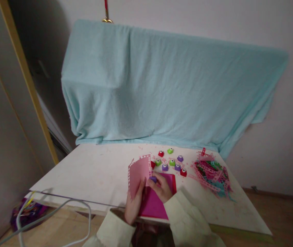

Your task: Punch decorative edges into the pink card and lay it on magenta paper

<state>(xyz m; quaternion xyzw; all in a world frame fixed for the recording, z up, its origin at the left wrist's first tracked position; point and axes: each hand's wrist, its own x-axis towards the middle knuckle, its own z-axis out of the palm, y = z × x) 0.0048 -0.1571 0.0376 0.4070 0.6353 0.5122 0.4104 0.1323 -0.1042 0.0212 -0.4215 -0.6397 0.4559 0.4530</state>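
A pink paper sheet [138,173] with small punched shapes along its left, top and right edges is held upright by my left hand [134,203], which grips its lower part. My right hand [162,188] has its fingers wrapped round a purple craft punch [152,179] at the sheet's right edge. Beneath both hands lies a magenta sheet [154,204] over a red one at the table's front edge. Several red, green and purple punches [172,162] stand just beyond the hands.
Punched paper strips [213,173] are heaped on the right of the white table [84,171], with pink bits scattered behind the punches. A light blue cloth [162,85] hangs along the back. A pale cable [89,216] loops at the front left.
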